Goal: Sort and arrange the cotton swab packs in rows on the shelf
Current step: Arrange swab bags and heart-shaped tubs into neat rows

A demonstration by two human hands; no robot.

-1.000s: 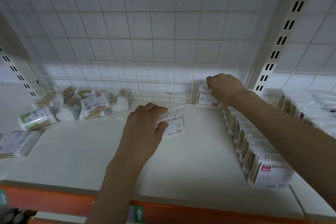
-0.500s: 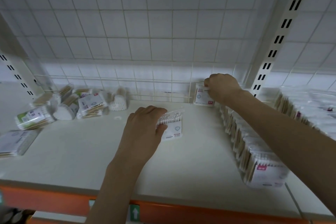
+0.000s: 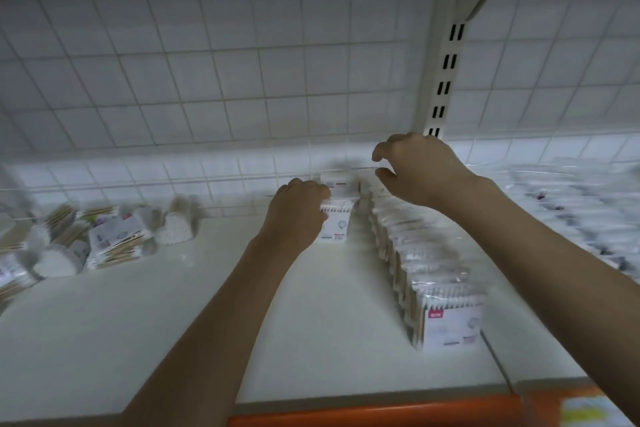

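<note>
Head view: the left hand (image 3: pixel 294 215) grips a clear plastic pack of white cotton swabs (image 3: pixel 336 221), standing it upright at the back of the white shelf (image 3: pixel 145 322), likely starting a second row beside the long row of upright packs (image 3: pixel 415 263). The right hand (image 3: pixel 415 170) hovers loosely curled, empty. Labels are too blurred to read

Dim, cool, even light, bright band along the shelf (image 3: pixel 104 340) back edge, soft shadows, motion blur throughout, wide-angle bending at frame edges
</note>
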